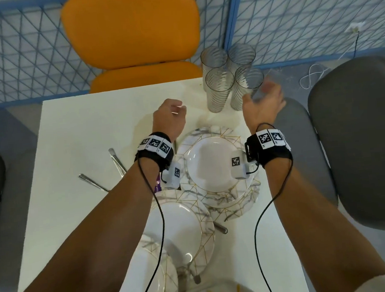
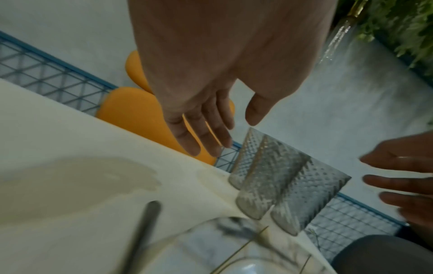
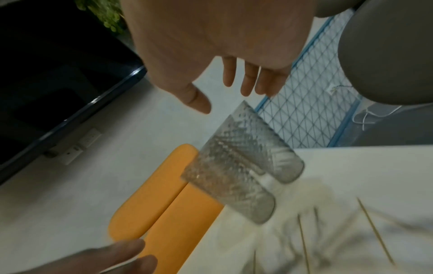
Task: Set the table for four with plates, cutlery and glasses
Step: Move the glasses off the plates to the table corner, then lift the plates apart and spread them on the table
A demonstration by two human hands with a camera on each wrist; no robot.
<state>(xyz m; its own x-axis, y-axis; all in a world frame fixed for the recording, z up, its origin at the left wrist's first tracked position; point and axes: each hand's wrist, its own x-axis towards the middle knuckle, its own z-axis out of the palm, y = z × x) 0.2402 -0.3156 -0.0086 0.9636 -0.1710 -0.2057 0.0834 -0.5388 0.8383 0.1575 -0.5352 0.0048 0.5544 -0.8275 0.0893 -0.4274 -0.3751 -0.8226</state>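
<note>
— Nearest the person's body, what is the risk?

— Marbled plates (image 1: 209,132) sit in overlapping stacks on the near half of the white table (image 1: 82,136). Cutlery (image 1: 116,161) lies to their left, partly under them. Both forearms reach over the stacks and cables trail from the wristbands. A low wrist or a snagged cable could shift a plate.

— And the hands?

— Both are past the plates. The left hand (image 1: 169,115) and the right hand (image 1: 264,103) each have their fingers spread and loose, holding nothing. The wrist views show a gap between the fingertips and the glass. The head view is blurred at the right hand, so I can't tell from it whether there is contact.

— Where are the glasses?

— Four textured glasses (image 1: 219,90) stand in a tight two-by-two cluster at the far right corner of the table, close to its edges. They look to be touching or nearly so. Each is upright with its mouth up and its long axis vertical.

— So the main danger?

— I'd say it is the crowding. Fingers closing round a near glass could nudge the far pair, tipping one over or pushing it off the far edge, past which the orange chair (image 1: 131,28) stands. The right hand's approach also sits near the right edge, above the grey chair (image 1: 358,132). Lifting straight up should clear the neighbours.
</note>
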